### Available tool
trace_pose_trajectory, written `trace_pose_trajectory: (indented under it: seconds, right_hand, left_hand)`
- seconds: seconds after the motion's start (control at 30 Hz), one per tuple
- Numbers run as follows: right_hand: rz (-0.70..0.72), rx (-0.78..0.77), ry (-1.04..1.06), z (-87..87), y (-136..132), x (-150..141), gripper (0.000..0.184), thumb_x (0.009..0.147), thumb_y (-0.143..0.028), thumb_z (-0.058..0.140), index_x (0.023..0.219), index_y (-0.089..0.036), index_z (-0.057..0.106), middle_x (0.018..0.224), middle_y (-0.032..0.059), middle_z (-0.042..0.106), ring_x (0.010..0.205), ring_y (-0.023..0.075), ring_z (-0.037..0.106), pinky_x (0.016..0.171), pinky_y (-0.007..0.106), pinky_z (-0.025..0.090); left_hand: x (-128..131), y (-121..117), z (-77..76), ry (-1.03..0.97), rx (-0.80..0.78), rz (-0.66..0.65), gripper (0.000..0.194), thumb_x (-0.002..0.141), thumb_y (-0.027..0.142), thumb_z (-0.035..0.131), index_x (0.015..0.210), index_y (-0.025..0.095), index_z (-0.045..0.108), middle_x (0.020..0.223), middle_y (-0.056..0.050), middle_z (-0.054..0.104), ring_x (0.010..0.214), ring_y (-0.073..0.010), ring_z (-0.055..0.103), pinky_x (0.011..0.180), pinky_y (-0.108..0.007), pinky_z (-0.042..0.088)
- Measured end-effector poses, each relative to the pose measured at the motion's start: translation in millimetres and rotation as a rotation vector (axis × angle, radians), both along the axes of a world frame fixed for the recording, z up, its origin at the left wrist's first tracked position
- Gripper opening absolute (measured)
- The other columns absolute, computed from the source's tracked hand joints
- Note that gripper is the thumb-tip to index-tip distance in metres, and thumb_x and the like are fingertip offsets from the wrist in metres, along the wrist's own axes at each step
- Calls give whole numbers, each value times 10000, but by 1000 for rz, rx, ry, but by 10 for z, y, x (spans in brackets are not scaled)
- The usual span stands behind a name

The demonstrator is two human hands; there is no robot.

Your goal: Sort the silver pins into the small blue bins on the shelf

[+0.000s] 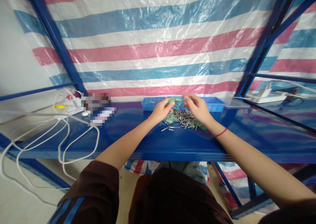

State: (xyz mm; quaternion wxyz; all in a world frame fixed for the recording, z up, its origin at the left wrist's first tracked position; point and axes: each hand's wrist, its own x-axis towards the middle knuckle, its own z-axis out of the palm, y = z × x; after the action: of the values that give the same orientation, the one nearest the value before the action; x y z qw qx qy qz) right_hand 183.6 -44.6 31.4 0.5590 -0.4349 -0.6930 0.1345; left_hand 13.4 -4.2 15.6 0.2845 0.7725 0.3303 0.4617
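My left hand (161,110) is closed on a small green, see-through plastic bag (175,102), held between thumb and fingers above the table. Just to the right, my right hand (197,108) has its fingers bent in toward the thumb in a pinch; what is in it, if anything, is too small to make out. Below both hands lies a heap of thin metal pins (186,118) that look like blind rivets, partly on green plastic. A few loose ones lie at the heap's front left. Behind the hands stands a long, low blue plastic tray (215,104), partly hidden by them.
The blue table (138,141) runs across the view, with blue metal posts (261,52) at the sides and a striped plastic sheet (158,49) behind. White cables (65,145) hang over the left edge. A power strip (268,95) is on the right; a clear lid (237,102) lies beside the tray.
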Motion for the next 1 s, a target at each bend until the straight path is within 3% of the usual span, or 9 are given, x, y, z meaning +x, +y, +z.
trace_pose_trajectory:
  seconds: [0.1, 0.17, 0.33, 0.4, 0.57, 0.67, 0.77, 0.9, 1.0]
  right_hand:
    - [141, -225, 171, 12, 3, -9, 408, 851, -518, 446, 882, -147, 612, 474, -1, 537, 440, 114, 479, 458, 249, 377]
    - [208, -327, 274, 16, 2, -20, 341, 822, -485, 513, 828, -153, 592, 510, 5, 562, 449, 102, 498, 442, 228, 370]
    - [376, -498, 410, 6, -4, -56, 249, 729, -373, 639, 849, -174, 549, 628, 15, 627, 511, 102, 551, 466, 212, 399]
    - [377, -447, 414, -12, 16, -57, 288, 689, -352, 675, 883, -181, 547, 598, -10, 607, 500, 100, 545, 472, 214, 399]
    - [238, -209, 378, -55, 105, -5, 339, 664, -402, 699, 861, -208, 505, 505, -69, 511, 481, 110, 548, 468, 220, 376]
    - [229, -137, 287, -78, 128, 7, 344, 693, -432, 676, 862, -219, 465, 510, -75, 500, 491, 115, 554, 486, 230, 386]
    - [249, -99, 156, -115, 130, -10, 328, 758, -448, 608, 937, -218, 455, 591, -52, 531, 525, 125, 572, 514, 251, 410]
    - [121, -35, 49, -162, 157, -10, 345, 801, -442, 548, 1039, -220, 435, 816, 5, 568, 574, 126, 574, 537, 276, 427]
    - [45, -16, 6, -178, 188, 15, 346, 803, -430, 535, 1056, -219, 430, 874, 21, 562, 584, 129, 557, 550, 293, 434]
  left_hand:
    - [11, -39, -4, 121, 187, -80, 252, 898, 262, 428, 1092, 189, 572, 950, -39, 623, 657, -85, 585, 702, -252, 472]
    - [21, -46, -11, 126, 299, -87, 272, 905, 205, 396, 1117, 226, 565, 1055, -45, 587, 726, -86, 583, 761, -267, 479]
    - [3, 1, -17, 99, 469, -3, 289, 886, 143, 408, 1085, 247, 589, 1094, -60, 547, 1057, -162, 520, 951, -350, 414]
    - [0, 14, -24, 79, 404, -14, 328, 900, 154, 371, 1157, 258, 547, 1097, -58, 557, 1024, -158, 545, 921, -345, 433]
    - [36, -6, -47, -49, 31, -106, 416, 945, 319, 284, 1354, 258, 331, 903, -44, 622, 698, -113, 616, 635, -255, 477]
    - [59, -18, -68, -97, 36, -125, 432, 899, 396, 420, 1297, 231, 395, 877, -38, 626, 772, -136, 616, 674, -260, 473]
    - [64, -4, -75, -86, 104, -110, 367, 838, 364, 544, 1170, 214, 496, 826, -16, 619, 739, -125, 589, 690, -259, 465]
    - [-32, 99, 29, -139, 174, 111, 240, 848, 334, 529, 1047, 202, 558, 667, 13, 568, 621, -107, 539, 624, -239, 448]
    - [-260, 264, 164, -258, 272, 367, 236, 869, 326, 495, 1066, 210, 553, 825, -22, 628, 720, -114, 574, 700, -245, 461]
